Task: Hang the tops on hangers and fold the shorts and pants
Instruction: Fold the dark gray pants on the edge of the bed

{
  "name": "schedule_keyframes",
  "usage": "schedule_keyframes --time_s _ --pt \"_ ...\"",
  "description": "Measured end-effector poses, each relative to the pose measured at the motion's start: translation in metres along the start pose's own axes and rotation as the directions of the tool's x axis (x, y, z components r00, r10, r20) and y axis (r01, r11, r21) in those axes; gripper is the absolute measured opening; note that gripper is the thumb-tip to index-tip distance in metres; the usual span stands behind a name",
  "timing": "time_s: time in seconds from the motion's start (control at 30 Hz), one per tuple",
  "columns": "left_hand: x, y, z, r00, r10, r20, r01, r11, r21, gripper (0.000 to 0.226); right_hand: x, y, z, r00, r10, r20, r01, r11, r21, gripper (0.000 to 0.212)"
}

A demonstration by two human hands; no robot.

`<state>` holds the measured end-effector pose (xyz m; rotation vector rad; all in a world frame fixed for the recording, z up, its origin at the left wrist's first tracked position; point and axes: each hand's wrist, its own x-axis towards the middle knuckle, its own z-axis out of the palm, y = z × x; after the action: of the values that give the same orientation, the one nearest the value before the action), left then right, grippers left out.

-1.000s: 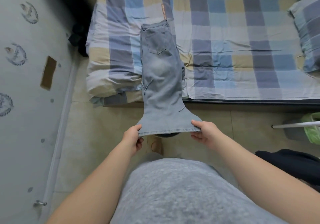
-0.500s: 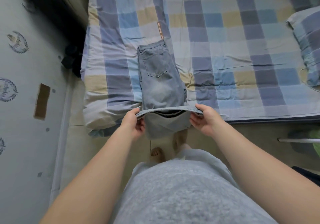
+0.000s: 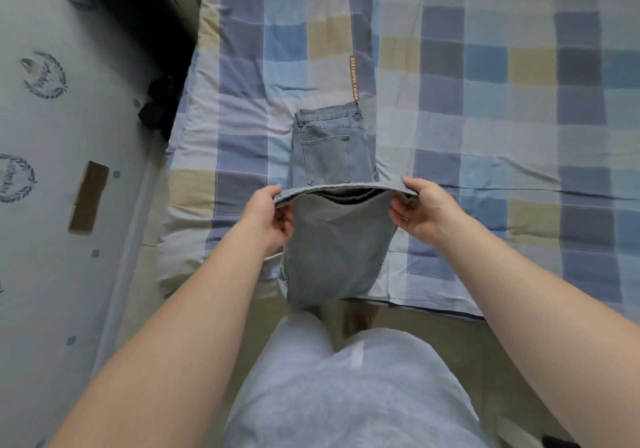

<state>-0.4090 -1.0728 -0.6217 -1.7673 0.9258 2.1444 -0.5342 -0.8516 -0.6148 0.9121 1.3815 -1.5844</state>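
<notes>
A pair of light blue jeans (image 3: pixel 329 150) lies on the bed (image 3: pixel 485 101), near its left end. The waist part is flat on the checked cover, with one back pocket facing up. The lower part of the legs is doubled back toward the waist, and the fold hangs over the front edge of the bed, above the floor (image 3: pixel 433 337).

The left grip (image 3: pixel 273 215) pinches the left corner of the leg ends, with the thumb on top and the fingers curled under the cloth. The right grip (image 3: pixel 420 212) grasps the right corner in the same way, and a thin ring (image 3: pixel 404 219) is seen on one finger. Between both grips the hem is stretched in a slightly curved line, lifted above the middle of the jeans, just below the pocket.

A narrow orange label (image 3: pixel 354 79) with letters lies on the cover just beyond the waistband. On the left stands a pale surface (image 3: pixel 45 274) with printed wreath marks and a brown patch of tape (image 3: pixel 88 196). Some dark object (image 3: pixel 156 101) is in the gap between this surface and the bed; what it is I cannot tell. The person wears grey clothes (image 3: pixel 346 395).
</notes>
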Motion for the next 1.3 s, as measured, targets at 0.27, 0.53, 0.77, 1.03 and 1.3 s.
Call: schedule_keyframes --time_s 0.27,0.53,0.77,1.03,1.3 --pt "0.140 0.100 0.051 0.999 0.045 0.001 -0.045 0.994 0.100 0.033 0.143 -0.082 0.066 0.999 -0.042 -0.019 0.040 0.996 -0.082 0.014" --pt "0.302 0.149 0.078 0.988 0.138 -0.075 -0.110 0.947 0.302 0.025 0.299 -0.108 0.111 0.996 -0.071 -0.045 0.063 0.984 -0.166 0.021" --pt "0.353 0.114 0.075 0.980 0.137 0.142 -0.159 0.975 0.154 0.060 0.353 -0.073 0.095 0.982 0.006 0.187 0.014 0.994 -0.108 0.074" --pt "0.307 0.068 0.054 0.973 0.161 0.163 -0.190 0.964 0.184 0.044 0.315 -0.027 0.064 0.951 0.096 0.294 -0.113 0.993 0.040 0.071" --pt "0.252 -0.031 -0.013 0.972 0.234 -0.024 -0.211 0.912 0.352 0.022 0.258 0.061 0.012 0.971 0.193 0.144 -0.202 0.978 0.051 0.060"
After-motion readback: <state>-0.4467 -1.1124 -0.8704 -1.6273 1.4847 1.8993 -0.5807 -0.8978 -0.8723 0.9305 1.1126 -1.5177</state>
